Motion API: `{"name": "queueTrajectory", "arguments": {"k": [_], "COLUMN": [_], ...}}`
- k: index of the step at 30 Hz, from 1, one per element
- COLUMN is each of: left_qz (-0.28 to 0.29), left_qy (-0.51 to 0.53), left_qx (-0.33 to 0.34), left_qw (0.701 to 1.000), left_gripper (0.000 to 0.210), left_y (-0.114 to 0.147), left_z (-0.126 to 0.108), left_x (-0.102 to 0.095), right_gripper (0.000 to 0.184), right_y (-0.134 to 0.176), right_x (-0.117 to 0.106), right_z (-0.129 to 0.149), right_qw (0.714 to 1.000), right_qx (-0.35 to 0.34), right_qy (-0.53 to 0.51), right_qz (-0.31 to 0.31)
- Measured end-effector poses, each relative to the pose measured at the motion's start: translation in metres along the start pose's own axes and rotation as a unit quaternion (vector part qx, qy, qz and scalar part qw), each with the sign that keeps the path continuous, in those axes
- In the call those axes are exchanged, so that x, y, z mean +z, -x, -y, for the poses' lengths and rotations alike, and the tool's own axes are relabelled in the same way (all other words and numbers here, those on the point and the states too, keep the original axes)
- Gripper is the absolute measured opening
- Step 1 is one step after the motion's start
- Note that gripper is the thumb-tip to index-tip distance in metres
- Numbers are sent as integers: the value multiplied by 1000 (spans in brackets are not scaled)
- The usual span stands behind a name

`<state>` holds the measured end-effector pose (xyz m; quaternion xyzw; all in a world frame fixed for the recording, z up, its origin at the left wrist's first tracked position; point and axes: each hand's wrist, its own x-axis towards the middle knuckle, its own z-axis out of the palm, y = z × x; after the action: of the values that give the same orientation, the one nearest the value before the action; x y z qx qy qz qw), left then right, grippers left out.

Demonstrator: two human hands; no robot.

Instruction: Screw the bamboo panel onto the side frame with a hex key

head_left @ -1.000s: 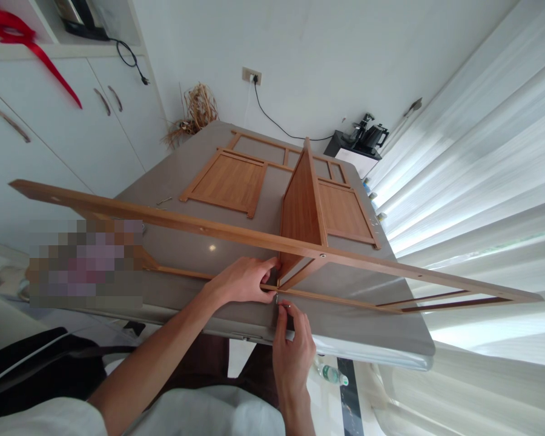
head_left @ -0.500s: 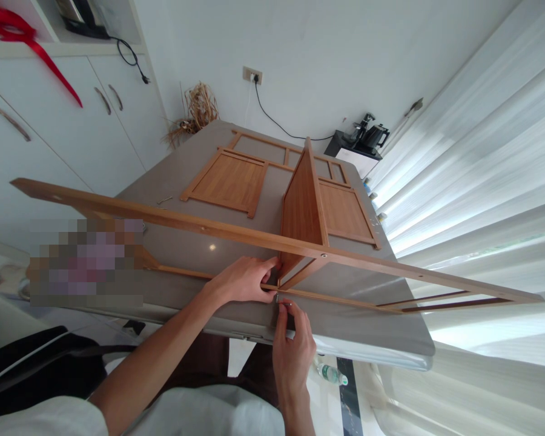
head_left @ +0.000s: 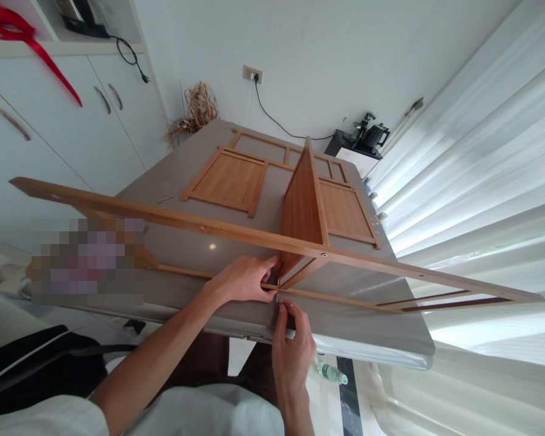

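Note:
A long wooden frame (head_left: 163, 215) stands on edge across the near side of the table, and an upright wooden panel (head_left: 302, 212) meets it at the middle. My left hand (head_left: 243, 280) grips the frame's lower rail where the panel joins it; its fingertips are partly hidden behind the wood. Just below that joint, my right hand (head_left: 294, 339) pinches a thin metal hex key (head_left: 278, 298), its tip up against the rail. The screw head there is too small to make out. Another screw head (head_left: 324, 255) shows in the upper rail.
Flat wooden panels (head_left: 229, 181) (head_left: 349, 212) and a slatted frame (head_left: 258, 142) lie on the grey table (head_left: 367, 339). Small metal pieces (head_left: 164, 200) rest at left. A kettle (head_left: 376, 138) stands beyond the far right corner. A bottle (head_left: 331, 373) is on the floor.
Almost nothing differs. Both hands stay at the joint, and the frame and panel hold their place.

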<state>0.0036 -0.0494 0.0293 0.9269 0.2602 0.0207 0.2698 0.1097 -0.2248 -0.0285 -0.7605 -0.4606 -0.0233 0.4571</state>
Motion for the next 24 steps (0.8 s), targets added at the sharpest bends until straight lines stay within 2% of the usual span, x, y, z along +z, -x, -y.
{"name": "queueTrajectory", "arguments": {"k": [24], "left_qz": [2], "left_qy": [-1], "left_qx": [3], "left_qw": [1000], "left_gripper": [37], "left_y": [0], "left_z": [1], "left_x": [1], "right_gripper": [21], "right_y": [0], "right_x": [-1], "right_z": [-2], "right_qw": [1000], "right_qx": [-22], "right_qy": [-3], "right_qz": [13]}}
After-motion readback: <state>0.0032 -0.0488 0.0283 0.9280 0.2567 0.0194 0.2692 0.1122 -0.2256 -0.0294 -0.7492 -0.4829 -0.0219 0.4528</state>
